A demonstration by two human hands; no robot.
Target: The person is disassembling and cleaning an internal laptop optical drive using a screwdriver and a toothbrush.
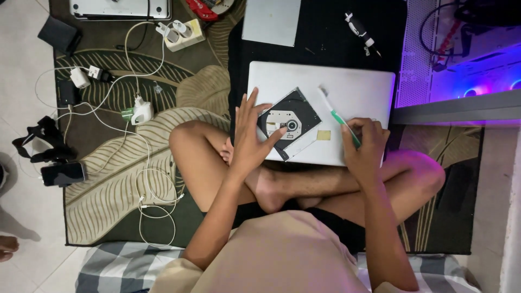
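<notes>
Person seated cross-legged on a leaf-patterned rug (pixel 108 190), knees out at 9 and 3 o'clock, feet tucked at centre.

Left hand (pixel 251 142): fingers spread wide, flat, not gripping. Thumb and fingertips press down on the optical disc drive (pixel 290 122), steadying it at its 9 o'clock edge.

Right hand (pixel 366 147): fingers curled closed around the lower handle of a green-and-white toothbrush (pixel 337 116). Brush slants up toward 11 o'clock; its head rests on the laptop surface just beside the drive's 2 o'clock corner.

Optical disc drive: thin, black top, pale metal frame, round spindle at middle. Lies tilted diagonally on the silver laptop (pixel 347 92), toward the laptop's 8 o'clock part. Small tan square patch (pixel 324 135) sits on the laptop between drive and right hand.

Laptop closed, resting on a black mat (pixel 325 38), its near edge at the shins.

Farther, 12 o'clock: a flat silver panel (pixel 271 20) on the mat; a black-and-white screwdriver (pixel 361 31) at 1 o'clock of the laptop, well apart.

At 10 to 11 o'clock on the rug: white power strip (pixel 182 33) with plugs, tangled white cables (pixel 146 163), a white charger (pixel 142 111), and a second silver laptop (pixel 119 8) at the top edge.

9 o'clock: dark phone (pixel 63 173) and black strap bundle (pixel 43 140) at the rug's edge.

2 o'clock, far: a computer case (pixel 467 59) lit purple-blue.
</notes>
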